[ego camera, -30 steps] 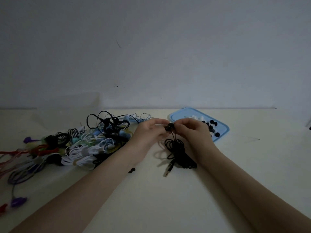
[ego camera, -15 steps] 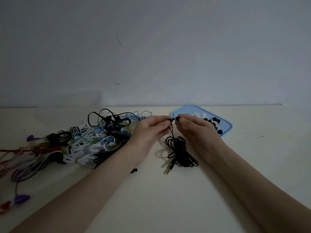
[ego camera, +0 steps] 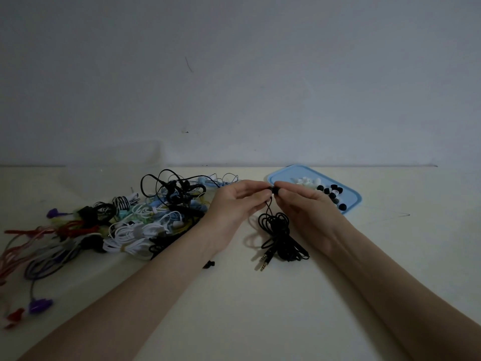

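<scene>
A black wired earphone [ego camera: 279,235] lies coiled on the cream table [ego camera: 260,308], its gold plug pointing toward me. One earbud end is lifted off the table between my hands. My left hand [ego camera: 234,207] pinches that earbud from the left. My right hand [ego camera: 302,207] pinches a small black ear tip [ego camera: 275,190] against the earbud from the right. The fingertips of both hands nearly meet there.
A tangled pile of earphones [ego camera: 135,220] in white, black, blue, red and purple covers the left of the table. A light blue tray [ego camera: 283,173] with several black and white ear tips sits behind my right hand. A small black piece [ego camera: 209,264] lies by my left wrist.
Both hands have risen slightly and drawn a little apart at the knuckles, the fingertips staying together at the earbud. The coiled cable shifted a little on the table.
</scene>
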Demonstrator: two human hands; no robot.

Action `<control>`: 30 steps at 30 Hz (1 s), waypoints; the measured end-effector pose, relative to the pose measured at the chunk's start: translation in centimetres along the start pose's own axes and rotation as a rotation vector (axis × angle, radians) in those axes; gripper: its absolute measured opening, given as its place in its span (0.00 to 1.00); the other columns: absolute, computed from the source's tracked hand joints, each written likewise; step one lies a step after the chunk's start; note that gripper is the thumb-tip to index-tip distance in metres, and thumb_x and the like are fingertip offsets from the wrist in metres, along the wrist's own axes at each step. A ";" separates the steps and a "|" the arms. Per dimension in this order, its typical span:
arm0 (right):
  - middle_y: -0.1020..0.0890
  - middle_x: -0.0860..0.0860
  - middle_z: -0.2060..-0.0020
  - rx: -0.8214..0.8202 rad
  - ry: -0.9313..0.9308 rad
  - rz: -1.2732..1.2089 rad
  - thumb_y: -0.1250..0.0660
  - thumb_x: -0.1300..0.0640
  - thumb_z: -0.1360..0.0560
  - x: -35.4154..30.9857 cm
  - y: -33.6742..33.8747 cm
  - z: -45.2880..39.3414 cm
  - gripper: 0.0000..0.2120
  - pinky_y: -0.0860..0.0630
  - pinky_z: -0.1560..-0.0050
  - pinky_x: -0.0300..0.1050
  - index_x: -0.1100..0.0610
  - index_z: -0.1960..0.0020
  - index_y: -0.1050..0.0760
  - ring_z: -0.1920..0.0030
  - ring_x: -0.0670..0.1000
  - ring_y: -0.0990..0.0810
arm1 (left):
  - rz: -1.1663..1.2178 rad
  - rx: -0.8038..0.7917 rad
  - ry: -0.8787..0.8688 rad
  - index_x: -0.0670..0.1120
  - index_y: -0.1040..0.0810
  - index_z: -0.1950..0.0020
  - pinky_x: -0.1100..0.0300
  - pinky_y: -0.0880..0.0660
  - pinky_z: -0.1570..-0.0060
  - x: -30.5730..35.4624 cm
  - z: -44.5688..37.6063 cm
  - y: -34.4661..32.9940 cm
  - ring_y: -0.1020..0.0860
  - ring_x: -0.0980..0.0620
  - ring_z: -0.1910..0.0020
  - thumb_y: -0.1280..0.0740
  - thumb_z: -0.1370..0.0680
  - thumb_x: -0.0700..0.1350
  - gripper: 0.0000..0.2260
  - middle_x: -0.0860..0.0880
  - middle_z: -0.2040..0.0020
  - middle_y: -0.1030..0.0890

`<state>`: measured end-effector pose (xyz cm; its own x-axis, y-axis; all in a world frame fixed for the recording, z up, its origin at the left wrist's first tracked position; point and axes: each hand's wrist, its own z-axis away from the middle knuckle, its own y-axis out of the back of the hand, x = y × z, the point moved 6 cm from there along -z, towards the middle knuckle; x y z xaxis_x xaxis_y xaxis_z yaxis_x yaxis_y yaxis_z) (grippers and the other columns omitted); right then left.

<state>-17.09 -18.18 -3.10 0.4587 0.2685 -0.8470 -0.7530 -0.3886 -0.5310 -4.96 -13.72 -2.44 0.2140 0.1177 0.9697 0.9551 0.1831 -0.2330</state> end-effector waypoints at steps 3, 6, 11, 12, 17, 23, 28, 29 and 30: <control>0.16 0.53 0.62 -0.016 -0.048 -0.027 0.36 0.71 0.30 0.1 0.1 0.0 0.09 0.22 0.60 0.33 0.66 0.52 0.22 0.62 0.45 0.17 | -0.013 -0.031 0.001 0.42 0.20 0.55 0.68 0.23 0.56 0.3 0.1 0.0 0.20 0.58 0.61 0.33 0.27 0.33 0.06 0.50 0.62 0.17; 0.16 0.55 0.62 -0.025 -0.084 -0.047 0.36 0.71 0.32 0.1 0.2 0.2 0.09 0.21 0.60 0.33 0.67 0.52 0.22 0.63 0.46 0.17 | -0.062 -0.071 0.002 0.42 0.19 0.54 0.67 0.22 0.53 0.6 0.1 0.1 0.19 0.58 0.61 0.33 0.27 0.33 0.06 0.50 0.62 0.17; 0.17 0.56 0.63 -0.036 -0.146 -0.059 0.34 0.69 0.37 0.2 0.2 0.4 0.08 0.20 0.61 0.34 0.66 0.59 0.19 0.65 0.47 0.17 | -0.117 -0.093 -0.009 0.43 0.19 0.55 0.66 0.22 0.53 0.7 0.2 0.3 0.20 0.57 0.61 0.32 0.28 0.33 0.07 0.50 0.63 0.17; 0.17 0.56 0.63 -0.036 -0.161 -0.058 0.34 0.69 0.37 0.3 0.2 0.4 0.08 0.20 0.61 0.34 0.66 0.60 0.19 0.65 0.47 0.17 | -0.123 -0.095 -0.010 0.43 0.19 0.55 0.66 0.22 0.53 0.7 0.2 0.3 0.20 0.57 0.61 0.32 0.28 0.33 0.07 0.50 0.63 0.17; 0.17 0.55 0.64 -0.046 -0.210 -0.082 0.33 0.69 0.37 0.3 0.1 0.6 0.09 0.20 0.62 0.34 0.67 0.58 0.20 0.65 0.47 0.17 | -0.081 -0.111 0.009 0.42 0.19 0.54 0.67 0.23 0.55 0.7 0.2 0.1 0.19 0.56 0.60 0.33 0.28 0.33 0.07 0.49 0.61 0.17; 0.17 0.54 0.65 -0.087 -0.234 -0.069 0.33 0.67 0.36 0.1 0.0 0.8 0.08 0.21 0.63 0.33 0.65 0.57 0.21 0.65 0.45 0.18 | 0.062 -0.159 0.091 0.40 0.20 0.53 0.68 0.22 0.58 0.5 0.2 -0.2 0.18 0.57 0.62 0.35 0.27 0.32 0.07 0.49 0.62 0.16; 0.16 0.55 0.63 -0.071 -0.199 -0.030 0.33 0.67 0.36 -0.3 -0.1 0.7 0.12 0.21 0.62 0.32 0.68 0.53 0.23 0.63 0.46 0.17 | 0.062 -0.133 0.111 0.40 0.20 0.53 0.69 0.23 0.59 0.4 0.2 0.0 0.19 0.57 0.62 0.35 0.27 0.32 0.07 0.49 0.62 0.17; 0.16 0.55 0.63 -0.066 -0.196 -0.038 0.33 0.67 0.36 -0.3 -0.1 0.7 0.11 0.21 0.62 0.33 0.68 0.54 0.22 0.63 0.46 0.16 | 0.068 -0.125 0.115 0.41 0.20 0.53 0.69 0.23 0.59 0.4 0.2 0.0 0.19 0.57 0.63 0.35 0.27 0.32 0.07 0.49 0.63 0.17; 0.16 0.55 0.63 -0.061 -0.194 -0.045 0.33 0.67 0.36 -0.3 -0.1 0.8 0.10 0.21 0.62 0.33 0.68 0.54 0.22 0.63 0.47 0.16 | 0.071 -0.118 0.117 0.41 0.20 0.53 0.68 0.22 0.59 0.3 0.2 0.1 0.19 0.57 0.63 0.35 0.27 0.32 0.07 0.49 0.63 0.17</control>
<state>-17.52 -17.53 -2.82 0.3870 0.4493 -0.8052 -0.7014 -0.4234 -0.5734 -4.85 -13.47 -2.14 0.2977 0.0104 0.9546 0.9527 0.0617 -0.2977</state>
